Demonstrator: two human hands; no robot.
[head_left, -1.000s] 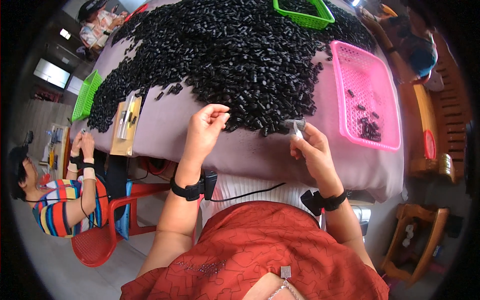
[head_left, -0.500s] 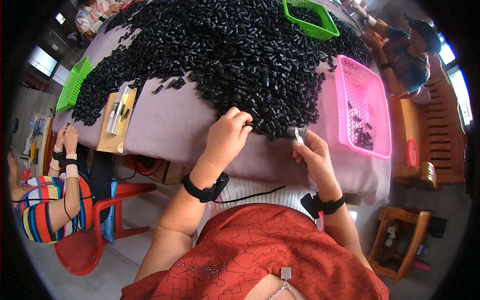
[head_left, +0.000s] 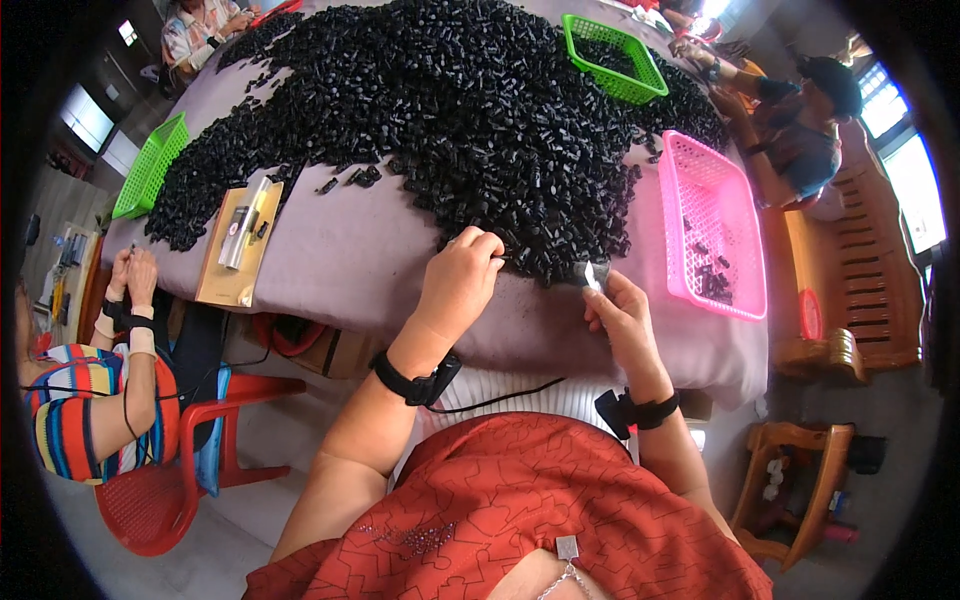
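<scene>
A big heap of small black plastic pieces (head_left: 450, 110) covers the mauve-clothed table (head_left: 350, 260). My left hand (head_left: 460, 280) reaches to the heap's near edge, its fingertips pinched on a black piece there. My right hand (head_left: 620, 315) is raised just right of it, gripping a small shiny metal tool (head_left: 592, 275) between thumb and fingers. Both wrists carry black bands. A pink basket (head_left: 705, 225) with a few black pieces stands to the right of my right hand.
Green baskets stand at the far right (head_left: 612, 55) and the left edge (head_left: 150, 165). A flat cardboard piece with a tool on it (head_left: 238, 240) lies at left. A person in a striped shirt (head_left: 90, 400) sits on a red chair; others work at the far side. Wooden seats (head_left: 840, 290) stand at right.
My left hand slid right along the heap's edge toward my right hand and closed its fingertips. My head tilted, so the table shifted in view. The right hand stayed holding the tool.
</scene>
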